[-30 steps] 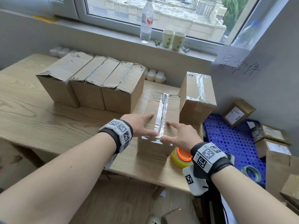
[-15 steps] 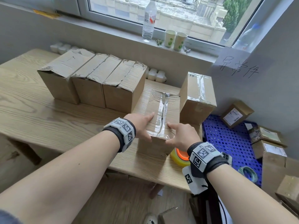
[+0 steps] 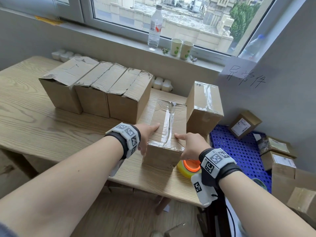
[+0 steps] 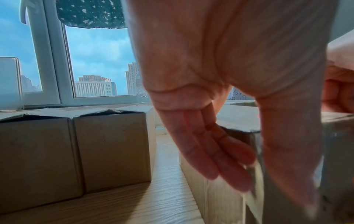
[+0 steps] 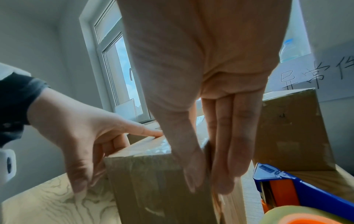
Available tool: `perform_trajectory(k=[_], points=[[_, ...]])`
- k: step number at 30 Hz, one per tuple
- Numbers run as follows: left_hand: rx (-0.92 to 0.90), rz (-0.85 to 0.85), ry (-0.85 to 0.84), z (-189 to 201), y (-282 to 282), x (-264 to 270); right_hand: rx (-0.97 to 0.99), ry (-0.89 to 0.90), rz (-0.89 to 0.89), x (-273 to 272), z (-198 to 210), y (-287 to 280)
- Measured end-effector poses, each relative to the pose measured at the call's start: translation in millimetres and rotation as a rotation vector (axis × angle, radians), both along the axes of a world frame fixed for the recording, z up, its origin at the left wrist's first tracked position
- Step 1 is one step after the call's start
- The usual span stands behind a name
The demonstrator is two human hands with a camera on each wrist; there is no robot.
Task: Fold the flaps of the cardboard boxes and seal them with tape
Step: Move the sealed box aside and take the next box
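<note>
A small cardboard box [image 3: 164, 120] stands near the front right of the wooden table [image 3: 34, 120], with clear tape along its top seam and over its near edge. My left hand [image 3: 148, 134] has its thumb on the top and its straight fingers [image 4: 214, 151] flat against the left side. My right hand [image 3: 189, 144] mirrors it, thumb on top near the tape and straight fingers [image 5: 229, 144] down the right side. The box's near face [image 5: 153, 181] shows between both hands. A tape dispenser [image 3: 189, 166] with a yellow roll lies just below my right wrist.
Three boxes with folded, untaped flaps [image 3: 95, 93] stand in a row to the left. A taped box [image 3: 205, 103] stands close on the right. Off the table's right edge, a blue pallet [image 3: 239, 151] holds several parcels. A bottle [image 3: 154, 28] and cups [image 3: 181, 48] sit on the sill.
Both hands lay on the box top beside the tape; they have slid toward me and outward, so the fingers now run down the box's sides.
</note>
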State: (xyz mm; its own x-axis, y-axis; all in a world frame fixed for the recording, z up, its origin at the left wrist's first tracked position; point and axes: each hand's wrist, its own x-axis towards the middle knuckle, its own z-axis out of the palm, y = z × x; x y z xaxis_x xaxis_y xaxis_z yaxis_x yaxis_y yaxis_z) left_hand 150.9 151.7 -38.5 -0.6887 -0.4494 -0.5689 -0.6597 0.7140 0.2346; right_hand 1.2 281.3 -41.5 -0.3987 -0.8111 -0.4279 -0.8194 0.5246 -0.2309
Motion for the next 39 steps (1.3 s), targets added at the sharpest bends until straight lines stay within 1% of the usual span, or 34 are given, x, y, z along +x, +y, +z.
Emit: perform_trajectory(k=[3,6,10,15,18,20,23,26,28,29,30,31,34,35,36,38,39], points=[[-0.056,-0.021,-0.009,1.6,0.7,1.6,0.065,-0.001,0.065,-4.1,3.0,2.4],[-0.03,-0.026,0.06,-3.7,1.9,3.5,-0.011,0.044,0.086,-4.4,-1.5,7.3],[-0.044,-0.021,0.12,-9.3,1.6,6.6,-0.135,0.081,0.057,-1.3,-15.0,8.7],[-0.095,-0.034,0.134,-10.2,2.9,4.4,-0.179,0.131,-0.004,2.4,-20.2,8.3],[-0.075,-0.013,0.167,-9.9,3.2,4.6,-0.188,0.146,-0.019,3.6,-20.2,9.1],[-0.052,0.018,0.206,-9.0,4.2,5.9,-0.207,0.071,-0.033,3.3,-15.8,9.9],[-0.083,0.119,0.202,-8.7,2.1,15.8,-0.224,-0.189,-0.057,9.3,-6.4,9.0],[-0.151,0.289,0.137,-6.4,-9.7,33.9,-0.114,-0.435,0.021,25.5,-4.4,0.4],[-0.118,0.393,0.062,-4.1,-18.6,46.5,-0.066,-0.562,0.081,40.5,-3.2,-8.8],[-0.077,0.432,0.03,-4.8,-21.9,52.2,-0.081,-0.588,0.091,46.0,-3.2,-13.9],[-0.035,0.458,0.003,-6.2,-23.6,57.1,-0.134,-0.574,0.079,49.3,-2.3,-19.3],[0.006,0.475,-0.015,-8.2,-24.0,61.1,-0.219,-0.51,0.049,50.1,-0.7,-24.3],[0.149,0.53,-0.004,-15.3,-25.7,67.3,-0.416,-0.123,-0.057,33.1,1.9,-39.4],[0.168,0.543,0.011,-16.0,-26.9,68.4,-0.432,-0.011,-0.084,24.7,3.3,-43.5],[0.161,0.546,0.022,-15.3,-28.3,69.6,-0.418,0.063,-0.098,16.1,4.1,-47.3],[0.098,0.537,0.03,-10.7,-31.4,73.0,-0.314,0.134,-0.106,2.7,3.0,-53.9],[0.072,0.538,0.032,-8.7,-32.9,74.6,-0.259,0.125,-0.104,-0.4,-0.1,-56.8]])
